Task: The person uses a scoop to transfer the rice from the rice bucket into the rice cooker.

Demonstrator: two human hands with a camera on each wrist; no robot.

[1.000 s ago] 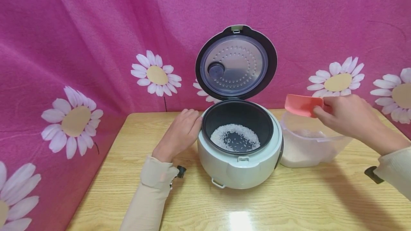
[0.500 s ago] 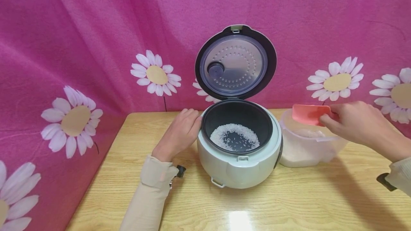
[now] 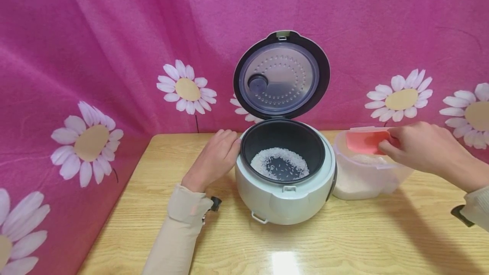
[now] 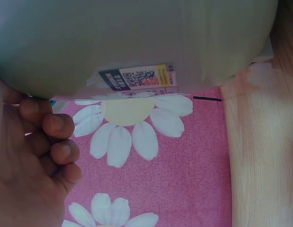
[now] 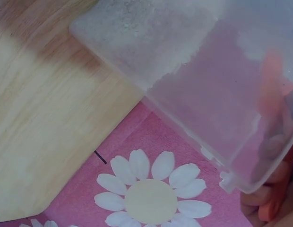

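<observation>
My right hand (image 3: 424,143) pinches the handle of a pink scoop (image 3: 366,142) inside the mouth of a translucent plastic bin (image 3: 366,181) with white rice in it. Seen from the right wrist, the scoop (image 5: 271,85) shows blurred through the bin wall. At the upper left side of a pale green rice cooker (image 3: 284,207), my left hand (image 3: 214,158) holds the rim, its fingers curled in the left wrist view. White rice (image 3: 276,162) lies in a ring in the cooker's dark inner pot (image 3: 284,133). Part of the left hand's contact is hidden.
The cooker's round lid (image 3: 280,75) stands raised at the back. Behind the wooden table (image 3: 328,245) hangs a pink cloth (image 3: 191,20) with white flowers. The bin stands close against the cooker's right side.
My right hand has moved downward with the scoop, from above the bin's rim into its mouth. The left hand and the cooker stay in place.
</observation>
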